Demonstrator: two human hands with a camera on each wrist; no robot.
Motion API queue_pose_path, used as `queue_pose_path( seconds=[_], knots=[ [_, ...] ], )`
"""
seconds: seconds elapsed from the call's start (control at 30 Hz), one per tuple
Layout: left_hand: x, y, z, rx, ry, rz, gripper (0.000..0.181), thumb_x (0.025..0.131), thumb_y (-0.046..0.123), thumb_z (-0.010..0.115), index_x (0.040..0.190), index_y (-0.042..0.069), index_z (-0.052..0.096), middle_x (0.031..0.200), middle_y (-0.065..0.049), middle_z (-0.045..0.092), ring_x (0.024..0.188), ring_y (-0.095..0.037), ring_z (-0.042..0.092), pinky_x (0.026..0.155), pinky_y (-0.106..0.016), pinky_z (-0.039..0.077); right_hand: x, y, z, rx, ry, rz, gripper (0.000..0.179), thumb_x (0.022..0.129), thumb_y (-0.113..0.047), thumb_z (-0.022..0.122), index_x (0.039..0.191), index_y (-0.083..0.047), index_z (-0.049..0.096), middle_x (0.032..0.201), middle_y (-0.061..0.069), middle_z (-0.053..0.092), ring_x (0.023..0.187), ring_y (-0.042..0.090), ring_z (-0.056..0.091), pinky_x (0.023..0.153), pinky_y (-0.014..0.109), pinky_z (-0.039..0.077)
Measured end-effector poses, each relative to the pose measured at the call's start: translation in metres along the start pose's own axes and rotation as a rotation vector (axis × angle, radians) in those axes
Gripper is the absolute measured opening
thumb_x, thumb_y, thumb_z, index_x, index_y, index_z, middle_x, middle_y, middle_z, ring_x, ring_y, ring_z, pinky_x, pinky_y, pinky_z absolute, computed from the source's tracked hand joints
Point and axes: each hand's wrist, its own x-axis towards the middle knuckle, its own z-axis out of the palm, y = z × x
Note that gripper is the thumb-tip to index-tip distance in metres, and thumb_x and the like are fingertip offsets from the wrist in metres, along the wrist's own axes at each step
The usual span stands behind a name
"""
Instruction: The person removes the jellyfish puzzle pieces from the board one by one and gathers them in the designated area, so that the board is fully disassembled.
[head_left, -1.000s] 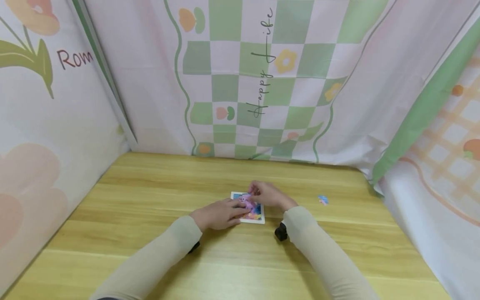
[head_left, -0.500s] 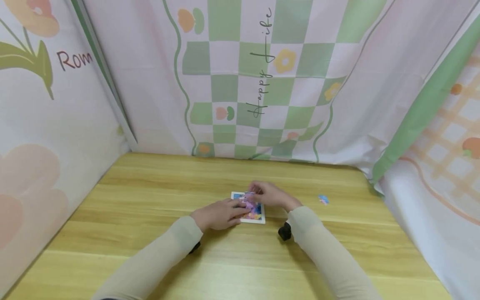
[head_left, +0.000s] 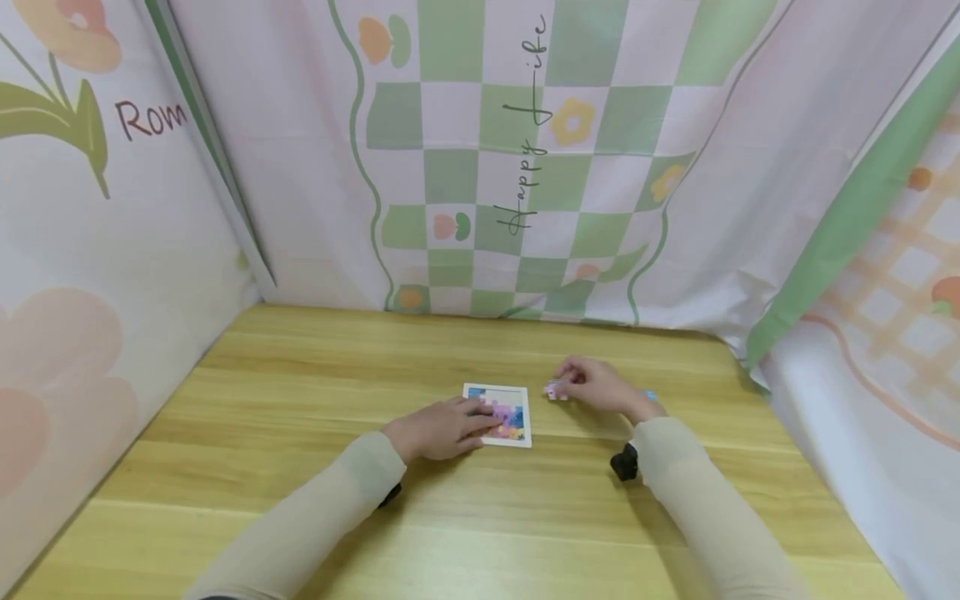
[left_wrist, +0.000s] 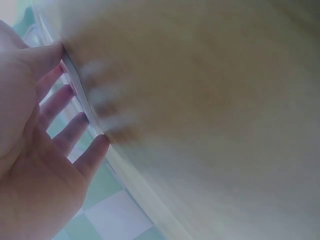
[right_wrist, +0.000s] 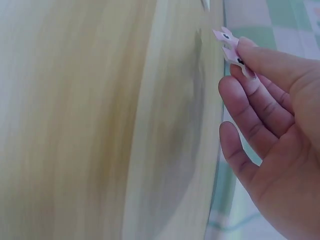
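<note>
A small jigsaw puzzle in a white tray (head_left: pixel 527 423) lies on the table in the head view. Its lower part shows pink, blue and yellow pieces, while a pale gap shows along the upper part. My left hand (head_left: pixel 437 430) rests on the left side of the puzzle with fairly straight fingers, covering part of it; the left wrist view shows its fingertips (left_wrist: pixel 102 142) down at the surface. Off to the tray's right, my right hand (head_left: pixel 602 388) pinches a pink puzzle piece (right_wrist: pixel 233 49) between thumb and index finger, above the table.
A blue puzzle piece (head_left: pixel 650 395) lies on the table, partly hidden behind the right wrist. Printed curtains (head_left: pixel 517 183) close off the back and both sides of the wooden table (head_left: pixel 337 367).
My right hand has lifted the pink piece from the upper part of the puzzle and carried it right, exposing the pale gap. The left hand has stayed put.
</note>
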Motion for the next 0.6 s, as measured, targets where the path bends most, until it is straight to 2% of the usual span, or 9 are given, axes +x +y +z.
queue_pose_path(
  seconds=[0.3,0.47,0.6],
  knots=[
    [-0.001,0.0,0.0,0.006,-0.001,0.001,0.05,0.108,0.036,0.045,0.156,0.021,0.04,0.158,-0.009,0.035,0.142,-0.03,0.036,0.117,-0.043,0.029,-0.027,0.03,-0.034,-0.056,0.033,0.11,0.02,0.095,-0.03,0.071,0.102,-0.011,0.07,0.092,0.002,0.067,0.085,0.019,0.06,0.078,0.036,0.048],
    [-0.003,0.002,-0.004,-0.008,-0.004,0.003,0.05,0.108,0.035,0.045,0.156,0.021,0.04,0.159,-0.008,0.034,0.143,-0.031,0.035,0.117,-0.044,0.029,-0.037,0.045,-0.046,-0.07,0.033,0.146,0.023,0.096,-0.031,0.07,0.104,-0.01,0.07,0.091,0.002,0.066,0.083,0.019,0.058,0.075,0.035,0.046],
    [-0.004,0.003,-0.007,-0.021,0.001,0.013,0.049,0.108,0.033,0.046,0.155,0.019,0.041,0.158,-0.009,0.035,0.143,-0.031,0.036,0.118,-0.044,0.028,-0.041,0.056,-0.051,-0.018,0.02,0.172,0.025,0.096,-0.028,0.07,0.105,-0.004,0.069,0.092,0.005,0.066,0.079,0.02,0.057,0.066,0.03,0.049]
  ],
)
